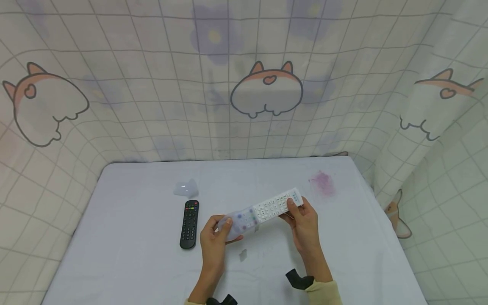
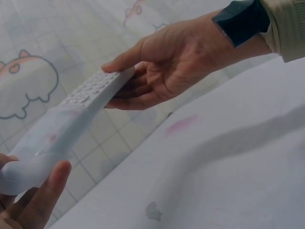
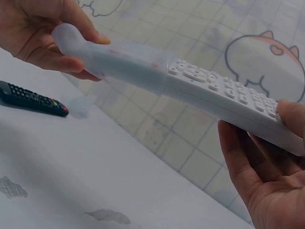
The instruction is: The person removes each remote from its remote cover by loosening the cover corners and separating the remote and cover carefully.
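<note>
A white remote control (image 1: pixel 272 207) is held above the table, tilted up toward the right. A translucent sleeve-like cover (image 1: pixel 240 222) encloses its left part, while the button rows on the right part are bare. My left hand (image 1: pixel 215 239) pinches the cover's left end, thumb on top and fingers beneath. The right hand (image 1: pixel 305 224) grips the remote's bare right end, with its thumb on the button face and fingers underneath. In the right wrist view the cover (image 3: pixel 124 62) reaches about halfway along the remote (image 3: pixel 224 95), and its far end bulges loosely beyond the left fingers.
A black remote (image 1: pixel 189 224) lies on the white table (image 1: pixel 126 237), left of my hands. Behind it is a crumpled clear plastic piece (image 1: pixel 187 188). A pink stain (image 1: pixel 323 183) marks the back right, and a grey patch (image 1: pixel 243 255) lies near the left hand. Patterned curtains (image 1: pixel 213 135) surround the table.
</note>
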Demonstrator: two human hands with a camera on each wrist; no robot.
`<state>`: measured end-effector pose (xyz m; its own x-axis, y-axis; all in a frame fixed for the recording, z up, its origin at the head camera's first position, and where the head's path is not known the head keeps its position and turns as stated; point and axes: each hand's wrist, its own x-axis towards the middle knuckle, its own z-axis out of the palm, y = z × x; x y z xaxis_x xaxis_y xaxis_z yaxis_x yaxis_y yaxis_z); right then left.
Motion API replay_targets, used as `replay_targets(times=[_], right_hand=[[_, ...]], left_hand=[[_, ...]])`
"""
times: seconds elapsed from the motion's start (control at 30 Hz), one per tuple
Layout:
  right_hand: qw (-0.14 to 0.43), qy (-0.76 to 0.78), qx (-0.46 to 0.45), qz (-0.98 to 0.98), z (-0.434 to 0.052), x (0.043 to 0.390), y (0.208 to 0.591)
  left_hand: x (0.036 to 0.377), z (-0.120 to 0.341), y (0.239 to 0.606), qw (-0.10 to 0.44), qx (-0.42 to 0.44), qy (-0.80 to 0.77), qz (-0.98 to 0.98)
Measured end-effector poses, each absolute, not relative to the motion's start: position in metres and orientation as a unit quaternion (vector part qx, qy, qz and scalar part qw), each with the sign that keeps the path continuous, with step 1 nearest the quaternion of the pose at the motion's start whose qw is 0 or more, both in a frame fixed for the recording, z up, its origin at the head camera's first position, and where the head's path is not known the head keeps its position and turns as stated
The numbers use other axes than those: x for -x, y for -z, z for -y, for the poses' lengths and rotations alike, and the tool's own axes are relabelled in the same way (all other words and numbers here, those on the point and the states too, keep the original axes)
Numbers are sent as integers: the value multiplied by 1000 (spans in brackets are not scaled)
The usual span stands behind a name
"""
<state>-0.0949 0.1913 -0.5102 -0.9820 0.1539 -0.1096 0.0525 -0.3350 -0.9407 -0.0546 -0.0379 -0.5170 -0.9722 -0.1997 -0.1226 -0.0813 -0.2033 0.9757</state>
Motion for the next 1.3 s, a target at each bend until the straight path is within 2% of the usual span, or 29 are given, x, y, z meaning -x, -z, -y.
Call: replay_targets(times=[1.3], right_hand=[[40, -816, 105, 567, -195, 96, 514]], left_hand=[[54, 33, 517, 46, -129, 774, 618]])
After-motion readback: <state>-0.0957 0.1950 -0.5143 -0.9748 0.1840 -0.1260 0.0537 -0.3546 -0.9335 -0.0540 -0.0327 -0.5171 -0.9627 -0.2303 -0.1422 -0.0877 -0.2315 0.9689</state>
